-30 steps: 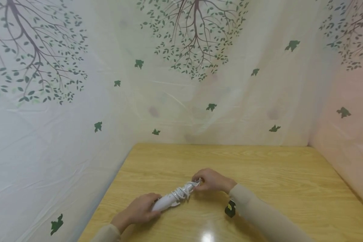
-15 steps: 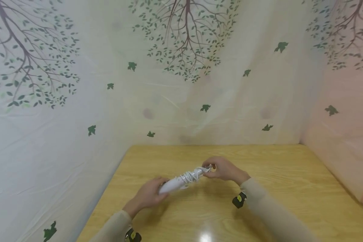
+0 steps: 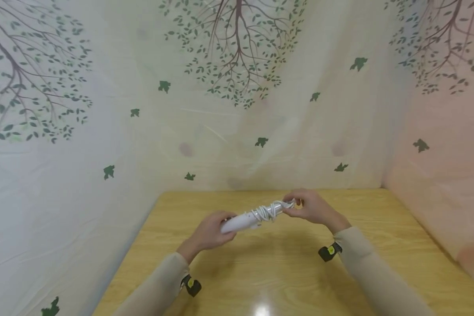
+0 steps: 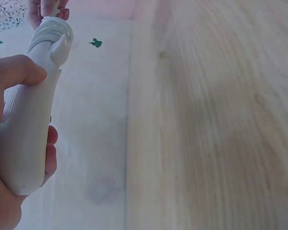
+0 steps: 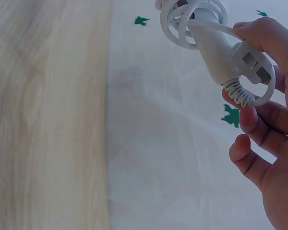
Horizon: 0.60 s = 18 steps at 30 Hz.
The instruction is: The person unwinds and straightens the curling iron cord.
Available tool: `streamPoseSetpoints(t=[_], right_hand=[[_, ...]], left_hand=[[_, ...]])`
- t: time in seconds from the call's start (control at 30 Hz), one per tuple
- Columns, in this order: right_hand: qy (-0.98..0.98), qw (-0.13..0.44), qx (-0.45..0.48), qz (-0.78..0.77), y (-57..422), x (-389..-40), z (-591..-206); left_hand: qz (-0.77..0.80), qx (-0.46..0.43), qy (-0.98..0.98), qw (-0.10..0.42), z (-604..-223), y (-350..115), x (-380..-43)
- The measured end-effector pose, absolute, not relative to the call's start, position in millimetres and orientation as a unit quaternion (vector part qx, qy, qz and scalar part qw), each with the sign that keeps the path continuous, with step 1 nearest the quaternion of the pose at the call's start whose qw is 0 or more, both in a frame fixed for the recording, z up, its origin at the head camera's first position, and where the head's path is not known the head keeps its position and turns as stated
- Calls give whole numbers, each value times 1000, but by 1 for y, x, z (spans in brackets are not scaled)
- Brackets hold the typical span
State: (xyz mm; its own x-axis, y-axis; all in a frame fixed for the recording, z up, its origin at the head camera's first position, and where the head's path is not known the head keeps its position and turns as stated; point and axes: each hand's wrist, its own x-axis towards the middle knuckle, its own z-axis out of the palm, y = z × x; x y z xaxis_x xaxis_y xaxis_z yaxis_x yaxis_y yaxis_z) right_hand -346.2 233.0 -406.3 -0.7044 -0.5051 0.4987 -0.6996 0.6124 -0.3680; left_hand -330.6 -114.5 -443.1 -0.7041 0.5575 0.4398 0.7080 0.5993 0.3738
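A white, club-shaped corded appliance is held above the table, tilted with its right end higher; its exact kind is unclear. My left hand grips its thick end, the thumb lying along the body in the left wrist view. White cord is wound in several loops around the narrower part. My right hand pinches the far end, where the right wrist view shows a ribbed cord sleeve and a small pale plug with square openings. The right thumb lies at the cord beside the plug.
The wood-grain table lies below both hands. Pale sheets printed with trees and green leaf-like shapes rise behind it and at both sides. A black wrist camera is worn on the right arm, another black camera on the left.
Both hands have lifted the white appliance and carried it to the right and farther over the table. The grips look the same, and the head view has shifted slightly.
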Motion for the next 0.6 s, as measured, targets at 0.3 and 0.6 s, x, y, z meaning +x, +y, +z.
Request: streamPoseSetpoints(t=[0.3,0.6], right_hand=[[-866,223,348,282,241,-350,-388],[-855,283,348,262,245,-352,-380]], left_hand=[[-284,-360,-878,139,-424,-105,-347],[-283,-366,-873,151,-412,-104,-361]])
